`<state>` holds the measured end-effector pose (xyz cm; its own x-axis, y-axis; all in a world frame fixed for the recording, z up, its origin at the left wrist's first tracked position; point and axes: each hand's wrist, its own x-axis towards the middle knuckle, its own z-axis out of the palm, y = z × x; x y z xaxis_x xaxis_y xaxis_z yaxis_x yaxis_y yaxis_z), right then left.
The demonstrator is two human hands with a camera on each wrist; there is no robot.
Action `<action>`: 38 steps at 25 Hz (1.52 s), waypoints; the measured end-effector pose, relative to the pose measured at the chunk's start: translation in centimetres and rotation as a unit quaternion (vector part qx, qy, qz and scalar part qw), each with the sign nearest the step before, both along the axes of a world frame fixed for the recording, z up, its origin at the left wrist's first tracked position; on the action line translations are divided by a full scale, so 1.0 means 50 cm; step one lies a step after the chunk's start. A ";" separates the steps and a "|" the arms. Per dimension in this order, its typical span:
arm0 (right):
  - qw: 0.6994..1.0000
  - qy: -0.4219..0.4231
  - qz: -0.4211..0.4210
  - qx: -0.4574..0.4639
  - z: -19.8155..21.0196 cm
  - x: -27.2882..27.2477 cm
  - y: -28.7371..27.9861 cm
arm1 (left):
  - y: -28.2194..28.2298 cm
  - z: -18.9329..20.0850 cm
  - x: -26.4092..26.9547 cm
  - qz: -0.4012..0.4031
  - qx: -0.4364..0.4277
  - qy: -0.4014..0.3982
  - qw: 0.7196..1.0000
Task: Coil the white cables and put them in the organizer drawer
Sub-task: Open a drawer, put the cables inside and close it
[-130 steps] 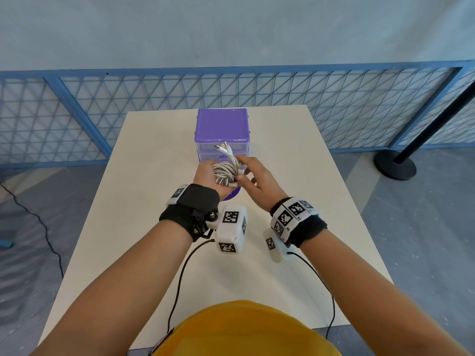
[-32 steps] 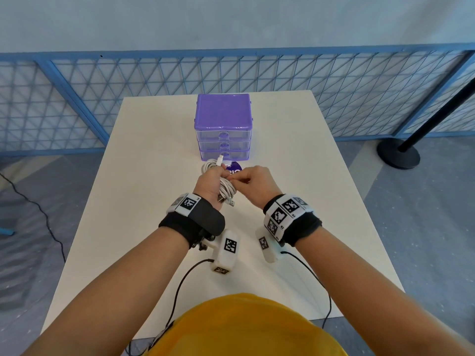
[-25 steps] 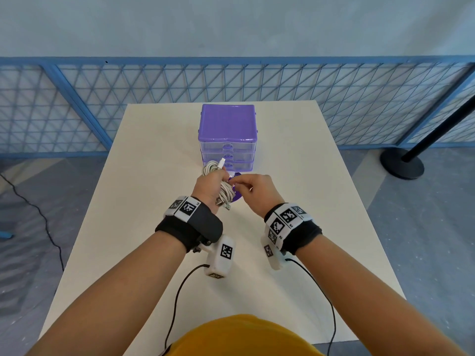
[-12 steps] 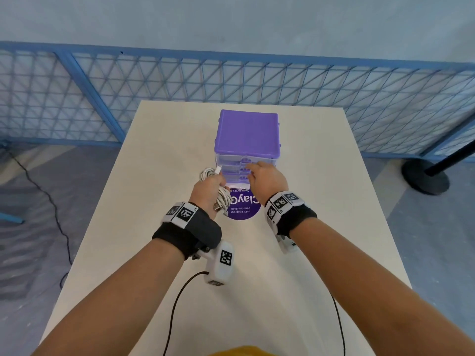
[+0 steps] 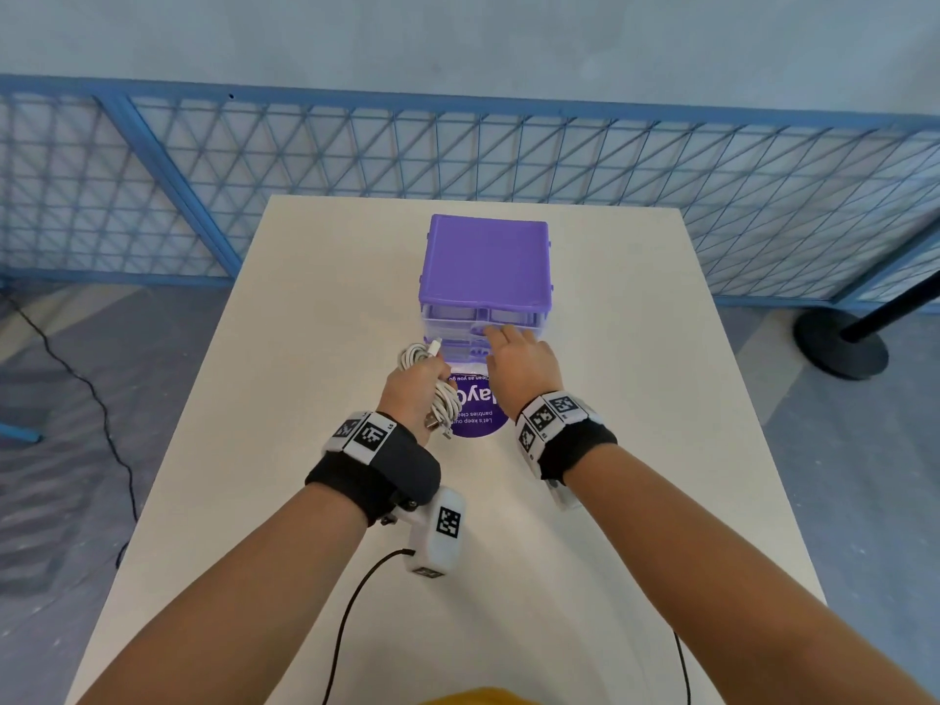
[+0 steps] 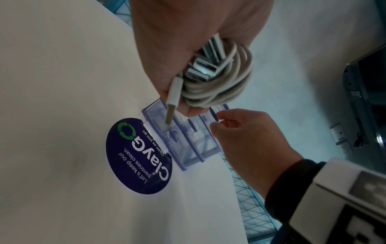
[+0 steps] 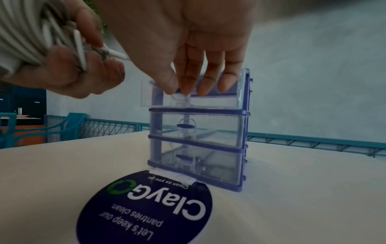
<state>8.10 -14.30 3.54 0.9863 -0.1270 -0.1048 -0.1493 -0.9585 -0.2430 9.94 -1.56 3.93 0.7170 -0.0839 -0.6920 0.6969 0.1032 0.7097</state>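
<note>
1. The left hand is curled tight around the coiled white cables, held above the table just left of the organizer. Loops stick out past the fist on both sides, and several plug ends poke free.
2. The bundle looks light, soft and springy. With nothing tying it, it will likely spring open if the fist loosens, so the best hold is across the middle of the loops with the plugs tucked in.
3. A round purple sticker lies on the table in front of the organizer.
4. The right hand reaches to the top drawer. Its thumb and forefinger pinch the small clear pull, the other fingers resting nearly straight along the drawer's upper edge.
5. The drawer looks light and smooth; it stands out only a little from the frame.
</note>
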 end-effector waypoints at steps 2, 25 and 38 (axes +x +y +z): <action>1.000 0.004 0.002 0.004 0.004 -0.020 0.007 | -0.002 0.005 -0.008 0.002 -0.002 -0.005 1.000; 0.998 -0.051 -0.040 0.015 0.046 -0.180 0.006 | 0.007 0.053 -0.115 -0.040 -0.001 -0.055 0.998; 0.858 0.022 -0.270 0.435 0.006 -0.132 -0.014 | 0.001 0.080 -0.098 -0.064 0.002 -0.081 0.995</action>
